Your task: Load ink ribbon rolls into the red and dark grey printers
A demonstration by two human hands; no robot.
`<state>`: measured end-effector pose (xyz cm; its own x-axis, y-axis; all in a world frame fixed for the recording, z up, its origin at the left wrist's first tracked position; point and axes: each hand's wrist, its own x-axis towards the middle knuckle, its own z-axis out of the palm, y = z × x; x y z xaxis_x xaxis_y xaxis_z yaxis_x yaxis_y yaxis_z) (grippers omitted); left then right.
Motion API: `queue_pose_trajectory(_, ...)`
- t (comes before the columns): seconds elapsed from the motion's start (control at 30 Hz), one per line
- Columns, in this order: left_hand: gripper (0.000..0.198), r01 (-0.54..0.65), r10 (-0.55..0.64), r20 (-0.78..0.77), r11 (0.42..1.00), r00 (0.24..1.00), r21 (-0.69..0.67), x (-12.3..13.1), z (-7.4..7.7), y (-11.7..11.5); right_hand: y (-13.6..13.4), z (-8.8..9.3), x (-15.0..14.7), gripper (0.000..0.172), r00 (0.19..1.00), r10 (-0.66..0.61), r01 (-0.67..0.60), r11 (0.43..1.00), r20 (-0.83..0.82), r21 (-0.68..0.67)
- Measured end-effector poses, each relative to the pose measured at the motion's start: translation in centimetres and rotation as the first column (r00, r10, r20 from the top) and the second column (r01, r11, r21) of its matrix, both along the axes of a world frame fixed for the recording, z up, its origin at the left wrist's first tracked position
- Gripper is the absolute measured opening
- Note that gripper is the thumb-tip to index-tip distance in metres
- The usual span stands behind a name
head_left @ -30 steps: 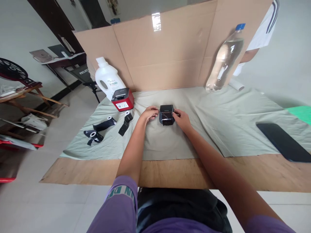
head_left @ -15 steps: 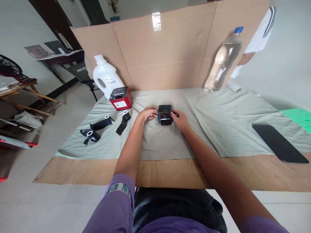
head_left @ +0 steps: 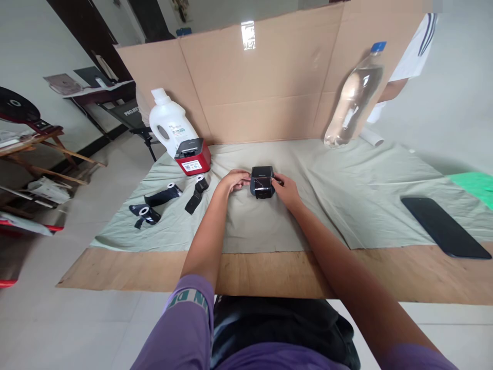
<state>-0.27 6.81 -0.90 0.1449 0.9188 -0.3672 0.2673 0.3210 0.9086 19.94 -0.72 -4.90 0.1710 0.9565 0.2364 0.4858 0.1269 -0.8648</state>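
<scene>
A small black portable printer [head_left: 262,172] sits on the cloth in the middle, with a glossy black strip [head_left: 263,188] hanging over its front. My left hand [head_left: 236,180] is at its left side, fingers bent and tips against the casing. On the other side, my right hand [head_left: 286,191] grips the right edge, thumb toward the front and fingers behind. To the left lie several rolls of black tape or paper with white cores: one black roll [head_left: 199,190] is partly unrolled, another black roll [head_left: 148,214] lies nearer the edge.
A red and black box-shaped printer [head_left: 193,156] stands at the back left before a white jug [head_left: 169,121]. A clear bottle with a blue cap [head_left: 354,97] leans against the cardboard wall [head_left: 262,92]. At right lies a black phone [head_left: 444,226]. Behind the cardboard, a person's sleeve [head_left: 414,49] shows.
Hardly anything differs. The view has shifted very slightly; both hands and the portable printer keep their places.
</scene>
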Motion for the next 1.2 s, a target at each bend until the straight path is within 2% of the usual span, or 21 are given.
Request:
queue_pose_trajectory(0.17,0.008,-0.009,0.008,-0.025,0.999,1.000,-0.030,0.1,0.3,0.0,0.1,0.0,0.0,0.044,1.000,0.008,-0.008,1.000,-0.002,0.009)
queue_pose_trajectory(0.77,0.023,-0.043,0.044,-0.101,0.999,0.994,0.007,1.1,0.6,-0.3,0.2,-0.2,0.0,0.043,0.999,-0.022,0.022,1.000,0.044,0.017)
queue_pose_trajectory(1.2,0.021,-0.058,0.058,-0.049,0.998,0.997,-0.010,1.0,0.2,-0.2,0.2,-0.2,-0.1,0.042,1.000,-0.003,0.002,1.000,0.011,0.027)
